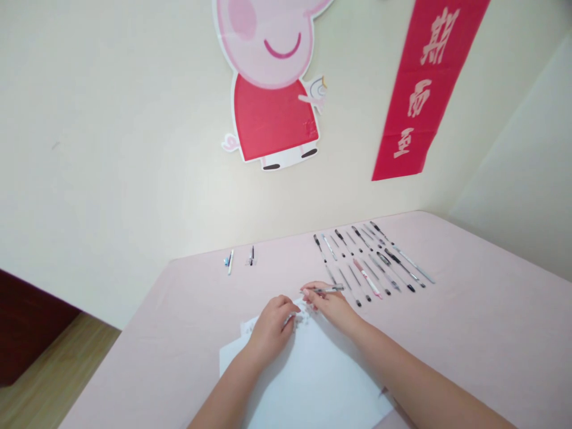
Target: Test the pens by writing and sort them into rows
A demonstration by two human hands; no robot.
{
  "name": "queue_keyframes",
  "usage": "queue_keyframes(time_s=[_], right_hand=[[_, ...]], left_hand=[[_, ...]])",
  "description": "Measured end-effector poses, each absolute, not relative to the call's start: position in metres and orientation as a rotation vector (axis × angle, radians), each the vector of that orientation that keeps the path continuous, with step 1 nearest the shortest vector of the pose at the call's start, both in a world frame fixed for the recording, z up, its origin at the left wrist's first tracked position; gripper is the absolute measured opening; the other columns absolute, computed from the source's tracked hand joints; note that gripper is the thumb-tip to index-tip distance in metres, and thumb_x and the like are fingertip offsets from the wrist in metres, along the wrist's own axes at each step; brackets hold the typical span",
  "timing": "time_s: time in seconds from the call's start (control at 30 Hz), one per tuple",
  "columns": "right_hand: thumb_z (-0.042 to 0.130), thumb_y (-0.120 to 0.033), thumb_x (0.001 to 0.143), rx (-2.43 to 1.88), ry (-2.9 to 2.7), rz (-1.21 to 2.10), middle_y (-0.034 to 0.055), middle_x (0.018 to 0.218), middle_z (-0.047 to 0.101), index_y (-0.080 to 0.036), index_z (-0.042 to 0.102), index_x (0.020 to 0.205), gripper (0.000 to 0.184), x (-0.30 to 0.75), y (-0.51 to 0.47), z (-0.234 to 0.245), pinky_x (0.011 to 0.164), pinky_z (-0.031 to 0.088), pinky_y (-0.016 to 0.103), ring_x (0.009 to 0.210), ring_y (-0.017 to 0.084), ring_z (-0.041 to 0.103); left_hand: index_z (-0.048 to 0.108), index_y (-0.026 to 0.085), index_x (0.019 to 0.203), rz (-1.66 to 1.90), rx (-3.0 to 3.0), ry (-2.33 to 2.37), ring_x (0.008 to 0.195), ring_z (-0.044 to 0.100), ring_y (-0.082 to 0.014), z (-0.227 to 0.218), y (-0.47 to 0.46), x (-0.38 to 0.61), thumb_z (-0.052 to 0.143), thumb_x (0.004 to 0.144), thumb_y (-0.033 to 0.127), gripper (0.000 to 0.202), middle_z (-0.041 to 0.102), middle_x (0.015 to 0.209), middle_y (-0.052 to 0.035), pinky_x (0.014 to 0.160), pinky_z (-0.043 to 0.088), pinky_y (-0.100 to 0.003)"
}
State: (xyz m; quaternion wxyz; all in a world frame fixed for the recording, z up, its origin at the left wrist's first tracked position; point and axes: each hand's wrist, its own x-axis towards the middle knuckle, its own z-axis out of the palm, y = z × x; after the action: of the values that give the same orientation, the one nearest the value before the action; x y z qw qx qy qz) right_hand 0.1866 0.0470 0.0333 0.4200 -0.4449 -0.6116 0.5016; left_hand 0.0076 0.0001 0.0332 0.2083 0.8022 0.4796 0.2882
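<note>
My right hand (329, 304) grips a pen (328, 289) that lies almost level, its tip pointing left, just above the far edge of white paper sheets (313, 369). My left hand (273, 325) rests on the same sheets with its fingers curled and pressing the paper's far edge. Scribbled marks show on the paper between the two hands. A row of several pens (370, 259) lies spread out beyond my right hand.
The pink table (469, 310) stands against a cream wall. Two small groups of pens (230, 260) and pen parts (251, 256) lie at the far left edge. A cartoon pig cutout (272, 83) and a red banner (424, 83) hang on the wall. Wooden floor (49, 375) lies to the left.
</note>
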Motion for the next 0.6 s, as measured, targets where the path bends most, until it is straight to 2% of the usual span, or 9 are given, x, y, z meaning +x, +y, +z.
queue_keyframes(time_s=[0.07,0.17,0.37,0.6], right_hand=[[0.059,-0.03,0.071,-1.142,-1.603,1.214,-0.0015,0.062,0.059,-0.019,0.063,0.072,0.012,0.192,0.042,0.028,0.051,0.04,0.023,0.056,0.012,0.052],[0.055,-0.023,0.069,-1.146,-1.648,1.193,-0.0048,0.055,0.051,-0.019,0.056,0.067,0.004,0.197,0.034,0.018,0.049,0.035,0.022,0.05,0.011,0.046],[0.052,-0.017,0.069,-1.208,-1.821,0.977,-0.0048,0.053,0.049,-0.019,0.055,0.065,0.006,0.2,0.024,0.004,0.051,0.032,0.022,0.051,0.011,0.044],[0.051,-0.017,0.071,-1.236,-1.941,0.884,-0.0034,0.057,0.053,-0.019,0.057,0.067,0.008,0.201,0.02,0.008,0.053,0.034,0.023,0.053,0.012,0.047]], left_hand=[[0.064,0.022,0.095,0.727,2.275,1.306,0.09,0.053,-0.0206,0.035,-0.005,0.012,0.048,0.078,0.013,0.025,0.057,0.094,-0.0079,0.08,0.042,-0.034],[0.065,0.023,0.096,0.659,2.335,1.282,0.09,0.051,-0.0206,0.037,-0.009,0.017,0.051,0.078,0.015,0.024,0.057,0.095,-0.0073,0.08,0.041,-0.034],[0.063,0.024,0.098,0.594,2.397,1.23,0.095,0.05,-0.0227,0.034,-0.007,0.013,0.066,0.072,0.025,0.026,0.057,0.101,-0.007,0.084,0.039,-0.037],[0.061,0.024,0.103,0.582,2.378,1.234,0.097,0.05,-0.0224,0.033,-0.006,0.01,0.067,0.072,0.03,0.032,0.056,0.103,-0.0065,0.085,0.039,-0.037]])
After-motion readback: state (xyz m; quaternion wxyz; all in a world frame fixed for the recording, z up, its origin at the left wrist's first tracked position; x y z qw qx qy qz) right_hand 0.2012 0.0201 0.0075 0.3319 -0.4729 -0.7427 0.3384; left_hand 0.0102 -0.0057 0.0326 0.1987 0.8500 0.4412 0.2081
